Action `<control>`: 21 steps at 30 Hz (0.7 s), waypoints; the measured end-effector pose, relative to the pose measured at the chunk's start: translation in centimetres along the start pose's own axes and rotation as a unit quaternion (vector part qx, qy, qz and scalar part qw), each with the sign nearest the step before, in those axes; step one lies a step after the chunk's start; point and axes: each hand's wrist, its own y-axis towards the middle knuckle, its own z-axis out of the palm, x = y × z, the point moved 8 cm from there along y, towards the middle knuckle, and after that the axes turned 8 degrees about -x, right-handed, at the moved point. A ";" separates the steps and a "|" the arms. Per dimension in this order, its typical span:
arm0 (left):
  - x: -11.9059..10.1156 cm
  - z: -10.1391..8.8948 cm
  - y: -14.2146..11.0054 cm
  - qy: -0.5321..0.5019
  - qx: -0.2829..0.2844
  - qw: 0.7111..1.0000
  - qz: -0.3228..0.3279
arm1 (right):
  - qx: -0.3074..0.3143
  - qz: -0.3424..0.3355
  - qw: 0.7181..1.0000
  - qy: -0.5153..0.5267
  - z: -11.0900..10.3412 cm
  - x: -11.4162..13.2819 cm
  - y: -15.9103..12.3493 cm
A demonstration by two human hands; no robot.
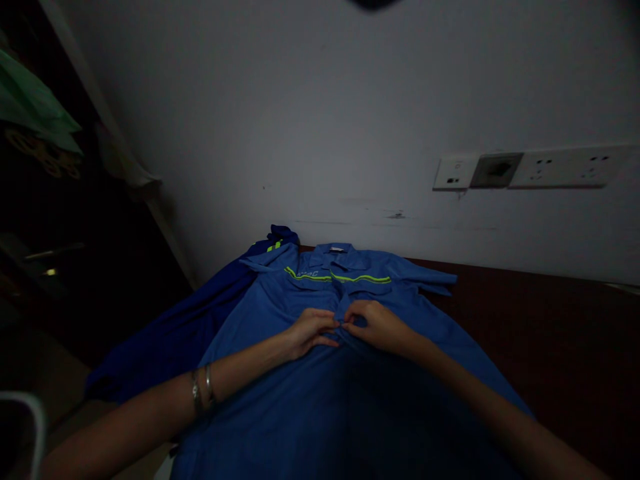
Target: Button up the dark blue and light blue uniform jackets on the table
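A blue short-sleeved work shirt (pixel 280 393) with yellow-green stripes and a collar lies spread out, collar toward the wall. My left hand (pixel 313 331) pinches the shirt's front placket near the middle of the chest, below the stripe. Close against it, my right hand (pixel 375 325) grips the other side of the placket, thumb and fingers together. The fingertips of both hands almost meet there. Any button between them is too small and dark to make out.
A darker blue garment (pixel 200 307) with yellow-green stripes lies to the left, partly under the shirt. The dark red-brown tabletop (pixel 550 333) extends right. Wall sockets (pixel 560 168) sit above it. A dark door with a handle (pixel 55 252) stands at the left.
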 end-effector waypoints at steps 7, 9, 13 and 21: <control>0.0 0.2 -0.1 0.029 -0.004 0.999 0.033 | -0.021 0.021 0.999 -0.044 0.4 -0.3 0.2; 0.0 0.0 0.1 0.043 -0.027 0.997 0.051 | -0.022 0.033 0.998 -0.049 0.5 -0.5 0.2; -0.3 0.2 0.0 0.051 -0.046 0.994 0.081 | -0.015 0.057 0.998 -0.027 0.7 -1.0 0.3; 0.6 0.0 -1.1 0.000 -0.136 0.990 0.034 | -0.021 0.147 0.981 0.122 0.6 -3.0 0.5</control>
